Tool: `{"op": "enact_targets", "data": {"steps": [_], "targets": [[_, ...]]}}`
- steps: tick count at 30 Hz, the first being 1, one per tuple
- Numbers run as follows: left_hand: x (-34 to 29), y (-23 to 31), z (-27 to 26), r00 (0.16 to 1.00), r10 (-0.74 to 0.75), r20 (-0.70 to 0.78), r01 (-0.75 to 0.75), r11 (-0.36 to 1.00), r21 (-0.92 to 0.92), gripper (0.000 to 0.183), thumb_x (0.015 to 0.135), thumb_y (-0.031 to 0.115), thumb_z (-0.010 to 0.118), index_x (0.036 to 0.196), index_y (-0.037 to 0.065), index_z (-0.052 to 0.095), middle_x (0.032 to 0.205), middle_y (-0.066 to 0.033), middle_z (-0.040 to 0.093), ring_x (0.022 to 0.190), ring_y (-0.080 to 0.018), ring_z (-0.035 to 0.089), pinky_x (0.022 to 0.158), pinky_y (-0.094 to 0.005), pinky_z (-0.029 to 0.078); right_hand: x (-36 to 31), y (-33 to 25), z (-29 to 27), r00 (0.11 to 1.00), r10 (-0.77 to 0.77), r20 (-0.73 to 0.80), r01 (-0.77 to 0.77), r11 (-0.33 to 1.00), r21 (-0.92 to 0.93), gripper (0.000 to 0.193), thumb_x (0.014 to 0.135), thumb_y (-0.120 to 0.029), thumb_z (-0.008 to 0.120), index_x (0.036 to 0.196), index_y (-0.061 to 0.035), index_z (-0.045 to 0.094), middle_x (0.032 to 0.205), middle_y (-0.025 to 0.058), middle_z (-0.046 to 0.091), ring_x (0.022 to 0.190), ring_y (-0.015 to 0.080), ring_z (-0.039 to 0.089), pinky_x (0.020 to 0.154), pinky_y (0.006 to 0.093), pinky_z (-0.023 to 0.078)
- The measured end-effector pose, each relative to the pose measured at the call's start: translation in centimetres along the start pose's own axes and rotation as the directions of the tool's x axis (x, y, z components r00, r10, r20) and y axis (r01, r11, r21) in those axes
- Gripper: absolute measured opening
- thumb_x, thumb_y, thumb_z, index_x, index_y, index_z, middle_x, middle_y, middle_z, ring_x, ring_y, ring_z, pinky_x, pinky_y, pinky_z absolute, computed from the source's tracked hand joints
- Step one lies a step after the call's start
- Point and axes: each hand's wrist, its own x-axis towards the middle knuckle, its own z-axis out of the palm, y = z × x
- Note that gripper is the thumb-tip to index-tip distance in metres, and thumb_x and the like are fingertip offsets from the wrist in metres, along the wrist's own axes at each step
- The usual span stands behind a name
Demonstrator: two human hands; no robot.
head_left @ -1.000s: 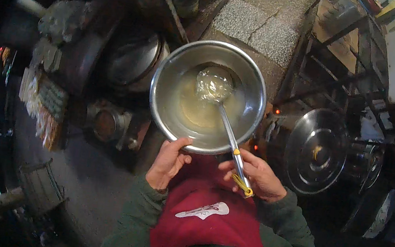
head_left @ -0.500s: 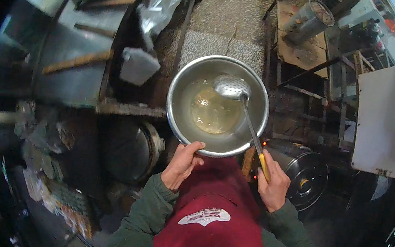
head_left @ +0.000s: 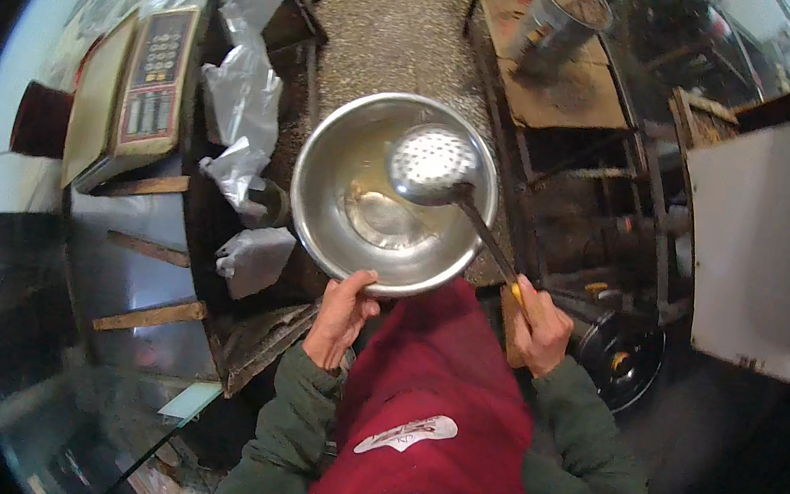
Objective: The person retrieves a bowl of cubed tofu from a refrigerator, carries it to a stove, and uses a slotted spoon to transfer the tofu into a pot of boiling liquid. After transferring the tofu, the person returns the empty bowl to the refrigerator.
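Note:
My left hand [head_left: 341, 316] is closed on the near rim of a round stainless steel bowl [head_left: 320, 206], its thumb over the edge. A small amount of clear, yellowish liquid [head_left: 384, 215] lies in the bottom of the bowl. In my right hand [head_left: 539, 332] is the handle of a perforated skimmer [head_left: 433, 161], with a yellow grip and a darker metal shaft. The skimmer's round, holed head hangs over the bowl's inside and covers part of the liquid. Whether it touches the bowl cannot be made out.
On the left, a counter [head_left: 145, 262] carries a scale [head_left: 151, 81], wooden strips and plastic bags [head_left: 245, 95]. At right stand a metal frame table with cardboard [head_left: 567, 99] and a metal canister [head_left: 563, 18], a white panel [head_left: 758, 248] and a round black-lidded pot [head_left: 623, 362].
The surroundings have shifted as I turned and moved: the scale now shows fully at left. The skimmer's head has come up closer to me and left relative to my body. Both hands keep their grips.

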Motion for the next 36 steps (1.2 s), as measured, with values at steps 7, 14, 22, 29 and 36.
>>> {"op": "enact_targets", "data": {"steps": [7,14,22,29,36], "targets": [[1.6,-4.4,-3.7,0.989,0.004,0.148,-0.009,1.000,0.029,0.015,0.097,0.013,0.067,0.106,0.001,0.066,0.095,-0.0065,0.068,0.065,-0.0130,0.058,0.050,-0.0259,0.042,-11.1,-4.3,-2.3,0.964,0.260,-0.053,-0.225,0.906,0.359,0.058,0.094,-0.003,0.071,0.151,-0.0092,0.058,0.097,0.0123,0.068,0.070,0.0240,0.064,0.064,0.0343,0.051],[-1.4,-8.5,-5.8,0.978,-0.103,0.181,0.088,0.992,0.087,0.015,0.098,0.012,0.067,0.107,0.000,0.066,0.094,-0.0082,0.070,0.068,-0.0139,0.062,0.048,-0.0256,0.043,-31.6,-8.6,-20.6,0.602,0.590,0.538,-0.553,-0.177,0.814,0.030,0.104,-0.025,0.062,0.122,-0.0011,0.064,0.087,0.0195,0.069,0.062,0.0235,0.065,0.054,0.0338,0.052],[-4.0,-12.2,-5.8,0.954,-0.148,0.261,0.105,0.980,0.171,0.025,0.097,0.013,0.068,0.118,0.002,0.062,0.103,-0.0077,0.071,0.074,-0.0149,0.064,0.049,-0.0224,0.043,-37.5,5.0,-27.5,0.349,0.935,-0.069,-0.593,0.277,0.756,0.027,0.105,-0.039,0.056,0.105,-0.0118,0.057,0.084,0.0108,0.067,0.067,0.0156,0.062,0.063,0.0304,0.050],[-7.3,-14.6,-2.0,0.976,-0.131,0.172,0.096,0.975,0.201,0.027,0.097,0.017,0.068,0.119,0.003,0.062,0.106,-0.0073,0.070,0.079,-0.0146,0.065,0.054,-0.0245,0.047,-35.8,27.6,-27.5,0.371,0.929,0.010,-0.218,0.076,0.973,0.028,0.110,-0.035,0.056,0.115,-0.0089,0.066,0.075,-0.0044,0.054,0.052,0.0055,0.039,0.048,0.0239,0.031],[-11.5,-17.6,5.3,0.988,-0.112,0.110,0.085,0.970,0.227,0.035,0.097,0.021,0.067,0.125,0.001,0.059,0.104,-0.0090,0.072,0.056,-0.0125,0.055,0.048,-0.0239,0.046,-32.1,45.2,-20.1,0.716,0.694,0.076,0.029,-0.139,0.990,0.021,0.106,-0.033,0.060,0.107,-0.0125,0.067,0.078,0.0000,0.056,0.062,0.0096,0.046,0.053,0.0261,0.038]]}}
